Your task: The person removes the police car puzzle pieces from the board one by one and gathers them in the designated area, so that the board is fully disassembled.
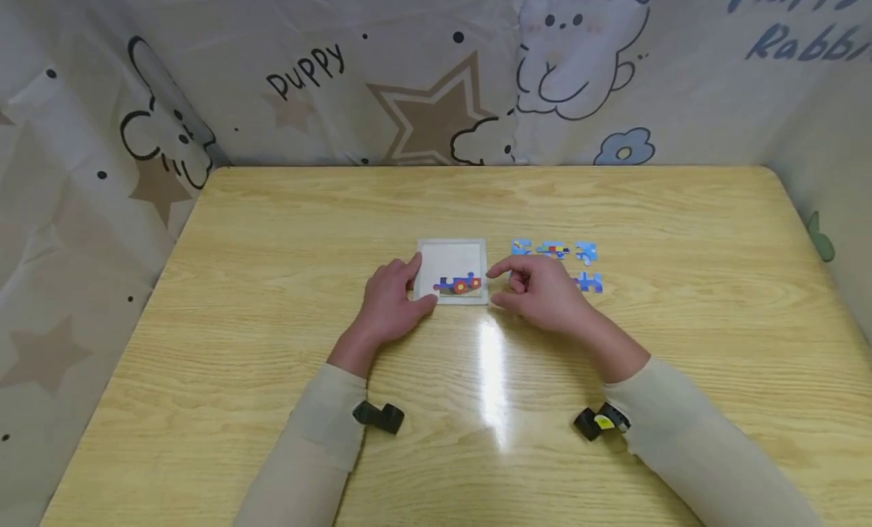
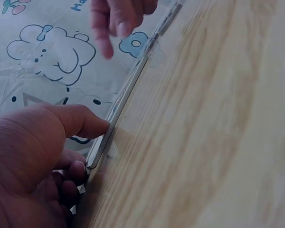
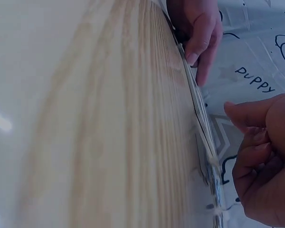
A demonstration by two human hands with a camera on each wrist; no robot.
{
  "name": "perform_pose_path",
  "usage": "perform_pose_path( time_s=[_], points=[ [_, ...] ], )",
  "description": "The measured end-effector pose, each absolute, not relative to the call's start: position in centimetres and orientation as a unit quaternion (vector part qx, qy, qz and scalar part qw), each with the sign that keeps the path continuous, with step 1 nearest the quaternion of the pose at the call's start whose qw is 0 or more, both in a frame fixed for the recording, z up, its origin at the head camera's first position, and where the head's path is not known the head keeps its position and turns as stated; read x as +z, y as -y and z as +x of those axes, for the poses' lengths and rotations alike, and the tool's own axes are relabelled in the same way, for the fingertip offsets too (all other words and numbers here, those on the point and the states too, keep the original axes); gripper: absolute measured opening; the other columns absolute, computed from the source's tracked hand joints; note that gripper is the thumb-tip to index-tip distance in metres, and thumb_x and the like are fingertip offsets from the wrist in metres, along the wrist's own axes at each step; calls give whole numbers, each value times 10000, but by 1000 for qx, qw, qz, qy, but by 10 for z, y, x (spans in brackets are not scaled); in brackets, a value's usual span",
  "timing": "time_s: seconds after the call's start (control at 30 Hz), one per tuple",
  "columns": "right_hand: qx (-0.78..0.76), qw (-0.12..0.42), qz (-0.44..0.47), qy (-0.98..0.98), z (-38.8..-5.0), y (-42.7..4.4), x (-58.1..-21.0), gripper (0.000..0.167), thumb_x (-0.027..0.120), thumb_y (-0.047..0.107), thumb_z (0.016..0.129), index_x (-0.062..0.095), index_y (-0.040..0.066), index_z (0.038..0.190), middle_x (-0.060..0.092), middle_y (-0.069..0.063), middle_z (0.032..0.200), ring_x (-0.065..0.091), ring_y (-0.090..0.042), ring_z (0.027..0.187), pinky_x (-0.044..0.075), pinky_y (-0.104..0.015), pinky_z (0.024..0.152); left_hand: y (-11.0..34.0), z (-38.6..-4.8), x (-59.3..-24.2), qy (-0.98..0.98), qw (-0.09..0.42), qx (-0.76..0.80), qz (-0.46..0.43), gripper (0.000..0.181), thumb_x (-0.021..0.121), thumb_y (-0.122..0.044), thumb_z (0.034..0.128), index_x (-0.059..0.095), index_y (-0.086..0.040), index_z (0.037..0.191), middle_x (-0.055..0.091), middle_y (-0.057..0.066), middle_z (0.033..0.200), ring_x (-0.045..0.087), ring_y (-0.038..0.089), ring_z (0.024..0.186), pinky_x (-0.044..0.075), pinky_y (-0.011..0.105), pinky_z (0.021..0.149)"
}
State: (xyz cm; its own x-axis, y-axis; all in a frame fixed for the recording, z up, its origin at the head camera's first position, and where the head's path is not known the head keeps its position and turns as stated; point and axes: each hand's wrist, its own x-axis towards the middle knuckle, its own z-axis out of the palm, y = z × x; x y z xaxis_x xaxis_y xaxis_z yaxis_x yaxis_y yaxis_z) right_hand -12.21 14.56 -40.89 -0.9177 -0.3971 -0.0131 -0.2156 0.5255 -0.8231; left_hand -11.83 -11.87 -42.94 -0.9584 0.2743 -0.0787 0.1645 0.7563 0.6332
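Observation:
A small white square puzzle frame [image 1: 450, 243] lies on the table, with joined pieces showing a blue and red train [image 1: 459, 284] along its bottom edge. My left hand [image 1: 393, 300] holds the frame by its left side, the thumb at the lower left corner. In the left wrist view that thumb presses on the frame's edge [image 2: 128, 92]. My right hand [image 1: 541, 291] hovers by the frame's right side. Its thumb and index finger are apart with nothing between them, and the other fingers are bent. Loose puzzle pieces [image 1: 586, 252] lie behind and beside it, some partly hidden.
The wooden table [image 1: 286, 232] runs back to a printed cloth [image 1: 327, 126] with cartoon animals and stars. A dark camera is strapped on each sleeve, one at the left wrist [image 1: 378, 417] and one at the right wrist [image 1: 601, 422].

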Motion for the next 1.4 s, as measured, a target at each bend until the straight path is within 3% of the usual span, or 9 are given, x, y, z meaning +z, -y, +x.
perform_pose_path(
  time_s=[0.47,1.07,1.4],
  points=[
    [-434,144,-207,-865,-145,-110,-409,299,762,22,832,708,65,1123,466,-9,618,434,-184,576,410,-369,722,119,-119,-429,-936,75,320,124,753,703,-274,900,372,10,1515,497,85,935,421,263,864,318,419,821],
    [-395,191,-196,-877,-155,-102,-414,245,742,66,870,725,122,1108,499,-12,642,438,-174,569,384,-343,647,119,-119,-429,-934,71,324,129,736,697,-251,905,375,28,1504,494,84,922,422,258,842,322,399,794],
    [-405,222,-203,-863,-157,-103,-413,236,727,42,885,714,103,1112,509,-19,681,457,-181,616,399,-344,681,119,-120,-430,-935,67,323,130,740,701,-251,892,386,28,1501,491,84,912,422,262,843,320,409,798]
  ],
)
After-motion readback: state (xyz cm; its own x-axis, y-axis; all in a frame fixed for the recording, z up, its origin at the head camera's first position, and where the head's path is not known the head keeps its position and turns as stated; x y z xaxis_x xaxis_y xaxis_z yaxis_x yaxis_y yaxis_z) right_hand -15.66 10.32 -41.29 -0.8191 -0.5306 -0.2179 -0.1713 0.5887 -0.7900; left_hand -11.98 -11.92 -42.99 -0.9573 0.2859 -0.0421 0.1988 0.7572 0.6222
